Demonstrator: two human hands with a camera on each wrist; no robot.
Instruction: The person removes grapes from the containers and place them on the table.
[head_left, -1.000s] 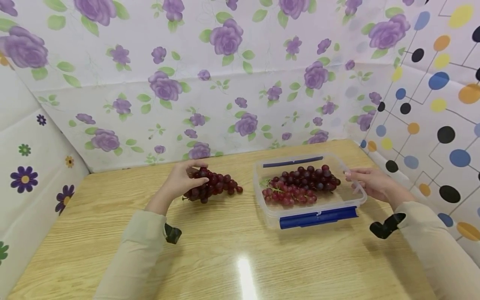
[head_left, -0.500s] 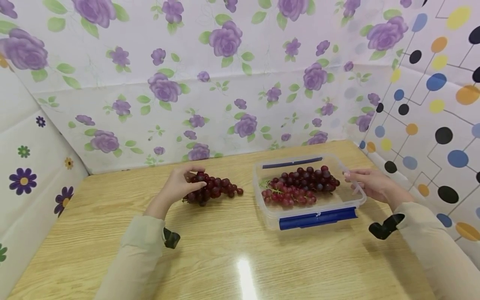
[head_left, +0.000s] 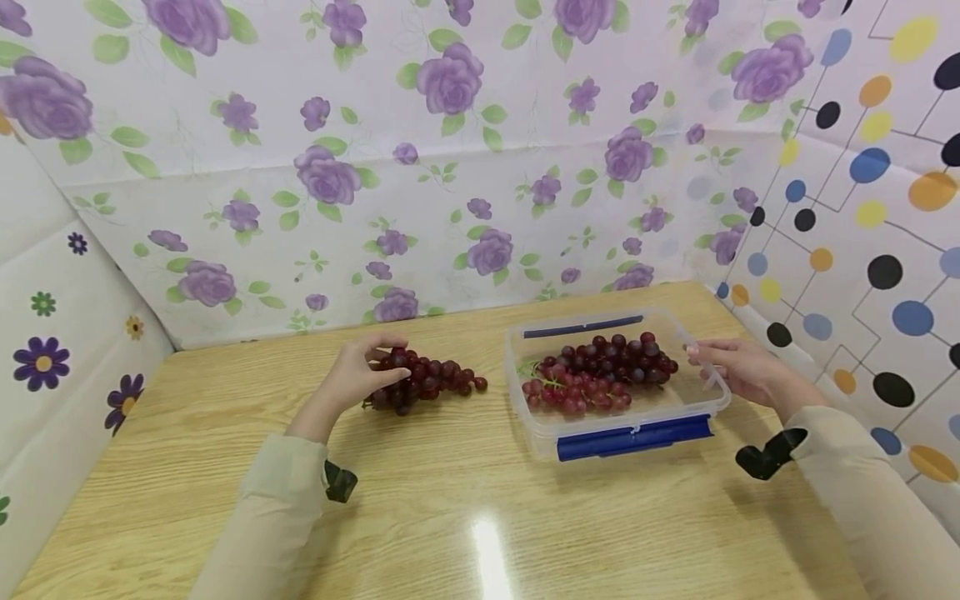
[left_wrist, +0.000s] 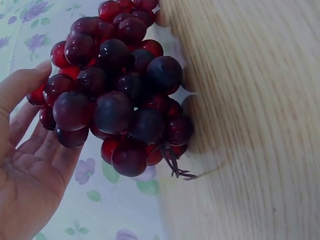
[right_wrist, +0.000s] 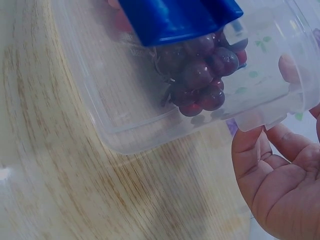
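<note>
On the left side of the table, a bunch of dark red grapes (head_left: pixel 431 379) lies with its narrow end toward the container. My left hand (head_left: pixel 358 375) grips its thick end, thumb on the near side and fingers reaching behind. In the left wrist view, the thumb touches the grapes (left_wrist: pixel 120 110) and a brown stem sticks out below. My right hand (head_left: pixel 738 367) pinches the right rim of a clear plastic container (head_left: pixel 525 425). Inside it lie a dark bunch of grapes (head_left: pixel 622 358) and a lighter red bunch (head_left: pixel 573 392) with green stems.
Blue clip flaps (head_left: pixel 633 437) hang on the container's front and back sides. The wooden table (head_left: pixel 420 500) meets a flowered back wall covering (head_left: pixel 330 242). A dotted covering (head_left: pixel 885 267) stands close to the right hand.
My left hand has sunk slightly, and the thick end of the grape bunch has come down a little with it. My right hand stays on the container's rim.
</note>
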